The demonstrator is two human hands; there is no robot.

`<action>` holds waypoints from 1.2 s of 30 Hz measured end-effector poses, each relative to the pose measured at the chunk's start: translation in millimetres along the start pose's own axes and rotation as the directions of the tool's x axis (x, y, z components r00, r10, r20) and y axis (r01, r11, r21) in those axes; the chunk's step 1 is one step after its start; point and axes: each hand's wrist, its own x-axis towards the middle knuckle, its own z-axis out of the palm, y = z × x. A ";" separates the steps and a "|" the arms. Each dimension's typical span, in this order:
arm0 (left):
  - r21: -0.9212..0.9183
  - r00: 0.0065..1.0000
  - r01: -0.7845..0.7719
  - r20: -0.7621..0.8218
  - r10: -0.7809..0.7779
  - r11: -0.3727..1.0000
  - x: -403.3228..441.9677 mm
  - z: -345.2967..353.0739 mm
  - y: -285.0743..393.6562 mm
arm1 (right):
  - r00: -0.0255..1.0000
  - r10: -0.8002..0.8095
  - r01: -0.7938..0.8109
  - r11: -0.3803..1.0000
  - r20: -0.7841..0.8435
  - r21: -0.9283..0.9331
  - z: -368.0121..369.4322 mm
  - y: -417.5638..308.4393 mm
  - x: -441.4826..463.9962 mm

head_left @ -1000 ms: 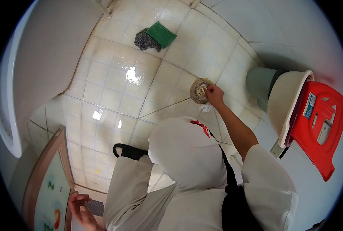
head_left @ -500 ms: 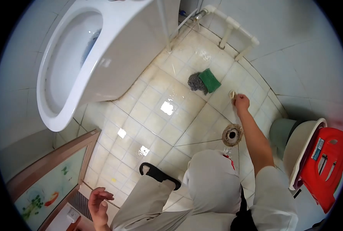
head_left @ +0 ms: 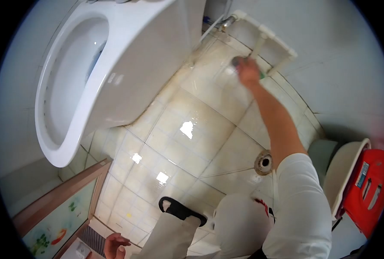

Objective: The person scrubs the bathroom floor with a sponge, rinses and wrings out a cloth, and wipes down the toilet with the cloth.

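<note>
My right hand (head_left: 248, 72) is stretched far forward over the wet tiled floor (head_left: 209, 116), near the white pipes (head_left: 265, 34). Its fingers are wrapped round the grey steel wool (head_left: 236, 61) and the green scouring pad (head_left: 261, 75), both mostly hidden and blurred. Behind it, beside my forearm, the round floor drain (head_left: 264, 162) shows a dark open hole. My left hand (head_left: 115, 245) hangs at the bottom left, its fingers slightly curled and apart, with nothing in it.
A white toilet-like ceramic fixture (head_left: 127, 77) fills the upper left. At the right, a red plastic stool (head_left: 370, 185) leans with a cream basin (head_left: 345, 168) and a grey-green bucket (head_left: 321, 153) by the wall. A wood-framed glass panel (head_left: 62, 211) stands lower left.
My right hand let go of the small drain piece, moved forward and closed on the steel wool and green pad, which shifted toward the pipes. The drain hole was uncovered earlier. The view swung left.
</note>
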 end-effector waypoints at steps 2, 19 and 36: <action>-0.016 0.998 0.052 -0.031 -0.052 0.999 -0.1 -2.9 -4.1 | 0.875 0.211 -0.256 0.966 0.436 0.046 -25.7 -25.5 39.4; -0.056 0.957 0.070 -0.276 -0.083 0.996 -9.2 -59.6 -29.2 | 0.935 -0.276 0.253 0.959 0.220 0.126 56.6 -45.4 101.6; -0.266 0.985 -0.059 -0.170 0.014 0.962 -8.1 -47.7 -13.5 | 0.978 -0.127 0.019 0.841 0.164 0.540 -60.2 -152.2 -72.3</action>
